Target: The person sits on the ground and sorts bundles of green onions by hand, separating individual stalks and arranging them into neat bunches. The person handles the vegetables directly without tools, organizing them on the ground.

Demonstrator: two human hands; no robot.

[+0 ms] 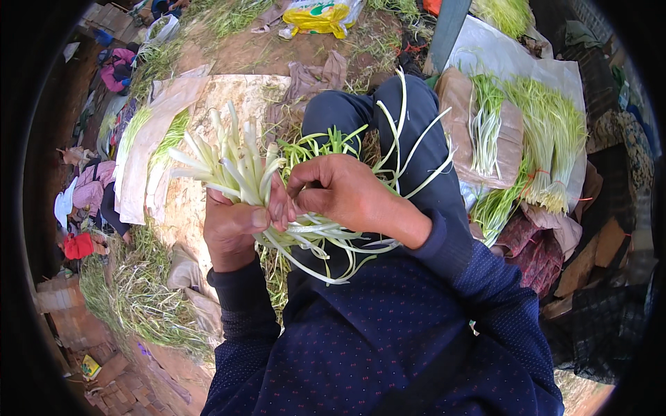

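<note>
My left hand (237,223) is wrapped around a thick bunch of pale leafy stalks (242,164), which look like garlic greens. Their whitish ends fan out at the upper left, above my thumb. Long thin leaves (325,242) trail from the bunch towards my lap and curl under my right wrist. My right hand (354,195) is beside the bunch, with thumb and forefinger bent together close to my left fingertips. Whether a leaf is pinched there is hidden. More loose leaves (403,140) stick out past my right hand, over my knee.
Right of my knees, a small bundle (486,127) lies on a brown wrapped block (507,156), beside tied bundles (551,135) on plastic sheeting (567,78). A grey post (447,36) rises nearby. At left are a board (244,93), covered greens (169,138), scattered trimmings (143,296) and people (96,187).
</note>
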